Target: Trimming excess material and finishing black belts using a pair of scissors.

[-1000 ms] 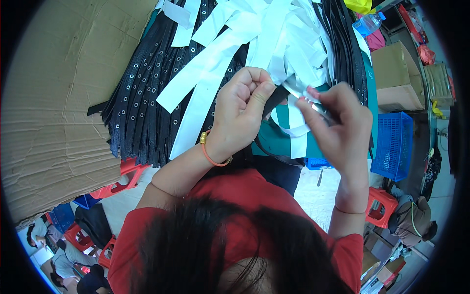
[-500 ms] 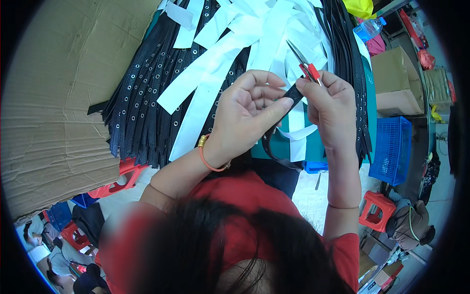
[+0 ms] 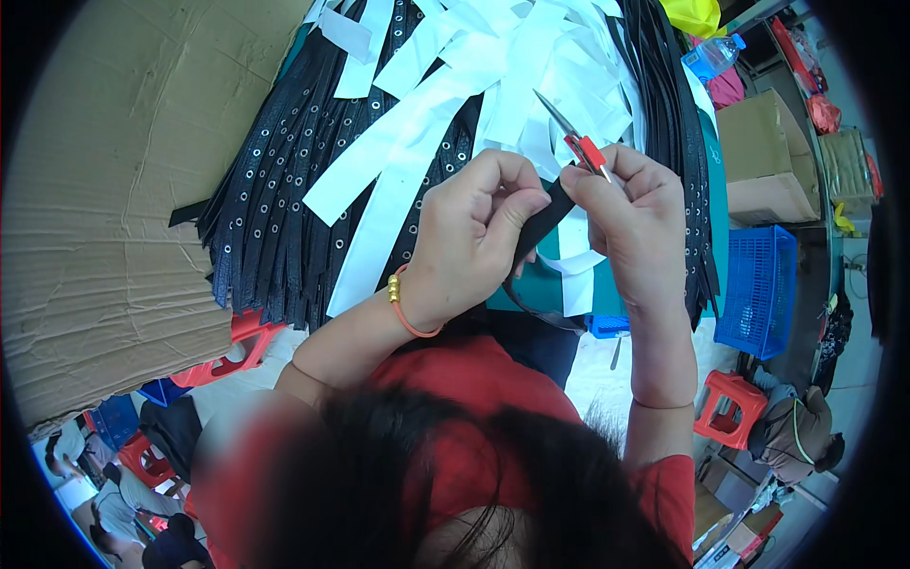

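Note:
My right hand (image 3: 637, 223) is closed round small red-handled scissors (image 3: 586, 150), whose pointed blades stick out up and to the left. Its thumb and forefinger also pinch the upper end of a black strap (image 3: 545, 226). My left hand (image 3: 474, 228) is closed, thumb and forefinger pressed together at the strap's left edge; a fingertip shows beyond the strap lower down. Whether a thread lies in that pinch is too small to tell. From there the strap curves down toward my lap. White strips (image 3: 398, 180) lie in a loose heap beyond my hands.
Many black straps with metal eyelets (image 3: 284, 180) are spread at the left, and more black straps (image 3: 668, 85) at the right. A large cardboard sheet (image 3: 123, 209) stands left. To the right are a blue basket (image 3: 756, 289), an open carton (image 3: 768, 156) and a red stool (image 3: 730, 410).
My left thumb has curled back from the strap's face to meet the forefinger at its edge. The scissors have tilted further left, and the strap's flat side shows more.

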{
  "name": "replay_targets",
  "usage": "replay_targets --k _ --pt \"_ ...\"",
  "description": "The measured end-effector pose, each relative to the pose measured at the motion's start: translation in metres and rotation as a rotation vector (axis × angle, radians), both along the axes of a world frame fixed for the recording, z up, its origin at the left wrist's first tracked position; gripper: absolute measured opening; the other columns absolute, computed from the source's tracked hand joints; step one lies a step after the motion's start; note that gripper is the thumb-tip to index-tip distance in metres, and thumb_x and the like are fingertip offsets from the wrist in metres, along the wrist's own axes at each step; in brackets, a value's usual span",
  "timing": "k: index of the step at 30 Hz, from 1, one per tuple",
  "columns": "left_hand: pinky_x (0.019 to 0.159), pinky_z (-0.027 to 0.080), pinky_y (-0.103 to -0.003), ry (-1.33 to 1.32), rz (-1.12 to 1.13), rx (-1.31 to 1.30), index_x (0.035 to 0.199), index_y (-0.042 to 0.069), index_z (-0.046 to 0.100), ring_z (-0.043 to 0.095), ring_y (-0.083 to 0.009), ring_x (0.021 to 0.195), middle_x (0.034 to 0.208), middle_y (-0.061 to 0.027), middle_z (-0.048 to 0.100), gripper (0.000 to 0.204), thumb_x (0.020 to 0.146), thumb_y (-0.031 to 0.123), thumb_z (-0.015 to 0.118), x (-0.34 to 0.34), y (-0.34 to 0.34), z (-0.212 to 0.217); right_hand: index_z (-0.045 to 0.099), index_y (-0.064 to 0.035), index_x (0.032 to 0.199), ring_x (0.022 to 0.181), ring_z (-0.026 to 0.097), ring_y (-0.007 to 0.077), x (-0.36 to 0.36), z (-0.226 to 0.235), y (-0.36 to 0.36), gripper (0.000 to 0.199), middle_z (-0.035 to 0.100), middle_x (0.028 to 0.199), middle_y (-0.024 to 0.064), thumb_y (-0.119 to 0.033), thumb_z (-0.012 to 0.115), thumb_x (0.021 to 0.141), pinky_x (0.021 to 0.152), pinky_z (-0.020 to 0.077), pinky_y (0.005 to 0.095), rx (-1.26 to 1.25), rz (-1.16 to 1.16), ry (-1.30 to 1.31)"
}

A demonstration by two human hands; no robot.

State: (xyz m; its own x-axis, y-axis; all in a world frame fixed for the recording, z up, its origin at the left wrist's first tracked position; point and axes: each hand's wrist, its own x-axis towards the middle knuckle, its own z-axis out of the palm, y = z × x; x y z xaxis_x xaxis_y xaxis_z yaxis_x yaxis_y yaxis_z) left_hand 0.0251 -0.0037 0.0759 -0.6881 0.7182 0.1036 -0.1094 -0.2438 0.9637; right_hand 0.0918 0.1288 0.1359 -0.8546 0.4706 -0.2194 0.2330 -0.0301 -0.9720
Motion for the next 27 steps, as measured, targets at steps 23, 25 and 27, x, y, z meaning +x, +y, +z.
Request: replay_targets --k 23,25,27 --pt "0.076 0.053 -0.023 -0.385 -0.086 0.107 0.112 -0.006 0.049 0.063 -0.0142 0.086 0.095 -0.0112 0.063 0.039 0.075 -0.008 0.062 -0.004 -0.015 0.019 0.056 0.0002 0.073 0.046 0.042 0.0016 0.039 -0.001 0.023 0.026 0.047 0.054 0.0002 -0.013 0.076 0.064 0.041 0.0293 0.0169 1.007 0.176 0.274" --pt "0.076 0.052 -0.023 -0.395 -0.091 0.102 0.111 -0.006 0.049 0.063 -0.0141 0.086 0.096 -0.0116 0.063 0.039 0.074 -0.008 0.062 -0.002 -0.016 0.019 0.058 0.0000 0.072 0.042 0.042 0.0053 0.040 -0.001 0.023 0.024 0.048 0.054 0.0016 -0.013 0.076 0.063 0.039 0.0301 0.0184 1.110 0.202 0.365" --pt "0.077 0.052 -0.023 -0.400 -0.093 0.097 0.111 -0.006 0.049 0.063 -0.0141 0.086 0.096 -0.0121 0.063 0.039 0.074 -0.008 0.062 0.000 -0.018 0.020 0.059 -0.0001 0.072 0.042 0.043 0.0070 0.039 -0.005 0.024 0.023 0.048 0.054 0.0020 -0.013 0.076 0.062 0.039 0.0310 0.0189 1.114 0.199 0.387"
